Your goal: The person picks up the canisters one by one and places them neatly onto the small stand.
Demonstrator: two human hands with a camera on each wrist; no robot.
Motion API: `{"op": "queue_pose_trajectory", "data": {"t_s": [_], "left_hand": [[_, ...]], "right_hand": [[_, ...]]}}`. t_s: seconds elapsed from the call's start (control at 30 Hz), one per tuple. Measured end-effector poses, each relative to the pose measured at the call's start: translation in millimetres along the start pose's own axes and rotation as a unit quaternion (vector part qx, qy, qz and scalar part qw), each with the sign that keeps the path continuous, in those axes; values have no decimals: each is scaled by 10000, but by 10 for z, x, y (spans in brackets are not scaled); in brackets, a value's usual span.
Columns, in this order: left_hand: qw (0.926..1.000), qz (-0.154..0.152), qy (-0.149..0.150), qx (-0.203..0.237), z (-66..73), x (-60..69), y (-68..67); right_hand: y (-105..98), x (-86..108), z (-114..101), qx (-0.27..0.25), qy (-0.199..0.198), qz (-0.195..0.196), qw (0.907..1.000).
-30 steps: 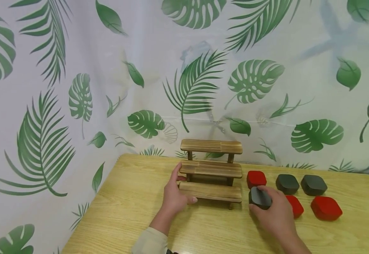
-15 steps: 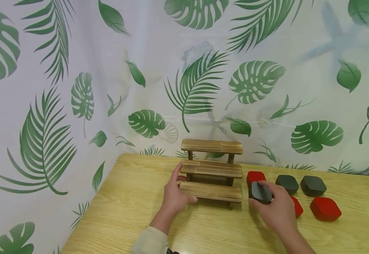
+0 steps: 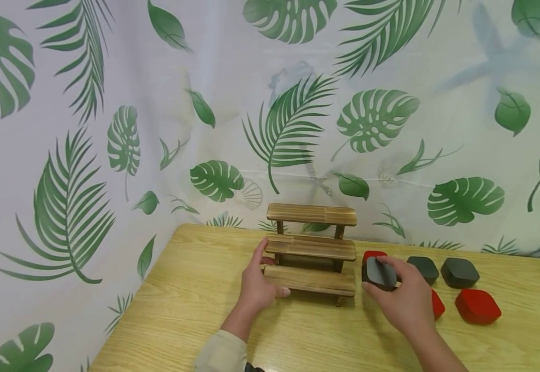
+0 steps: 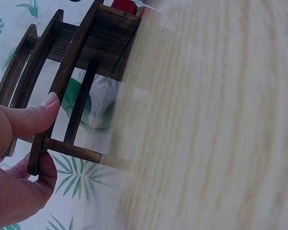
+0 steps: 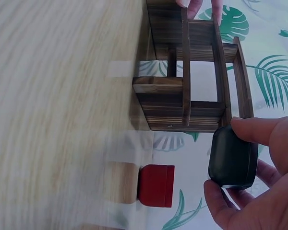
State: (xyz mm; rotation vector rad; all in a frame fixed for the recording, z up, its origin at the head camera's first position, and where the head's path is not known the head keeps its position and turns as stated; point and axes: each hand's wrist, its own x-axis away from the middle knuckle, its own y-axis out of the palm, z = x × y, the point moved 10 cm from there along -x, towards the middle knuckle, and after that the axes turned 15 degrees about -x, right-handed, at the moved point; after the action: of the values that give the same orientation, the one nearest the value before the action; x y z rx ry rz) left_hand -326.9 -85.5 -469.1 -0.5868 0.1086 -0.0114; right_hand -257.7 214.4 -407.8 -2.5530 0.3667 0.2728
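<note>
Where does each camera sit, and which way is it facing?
Head: worn on the head, facing forward and down at the table and wooden shelf; left hand and right hand show.
Left wrist: on that wrist, facing the shelf and table; the left hand pinching the shelf shows.
Right wrist: on that wrist, facing the held dark block and shelf; right hand and left fingertips show.
Head and right wrist share the dark block and shelf.

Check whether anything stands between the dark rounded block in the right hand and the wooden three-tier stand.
Nothing visible does. The right hand holds the dark rounded block near the right end of the wooden three-tier stand. The nearest red block sits lower, on the table; the left hand grips the stand's opposite end.
</note>
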Motion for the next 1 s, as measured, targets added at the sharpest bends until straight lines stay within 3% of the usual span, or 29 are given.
{"op": "queue_pose_trajectory", "data": {"t_s": [0.5, 1.0], "left_hand": [[9999, 24, -85, -80, 5, -14, 7], [9999, 70, -61, -120, 15, 8, -3]], "right_hand": [[15, -24, 21, -210, 270, 18, 9994], [0, -78, -192, -221, -109, 172, 9995]]}}
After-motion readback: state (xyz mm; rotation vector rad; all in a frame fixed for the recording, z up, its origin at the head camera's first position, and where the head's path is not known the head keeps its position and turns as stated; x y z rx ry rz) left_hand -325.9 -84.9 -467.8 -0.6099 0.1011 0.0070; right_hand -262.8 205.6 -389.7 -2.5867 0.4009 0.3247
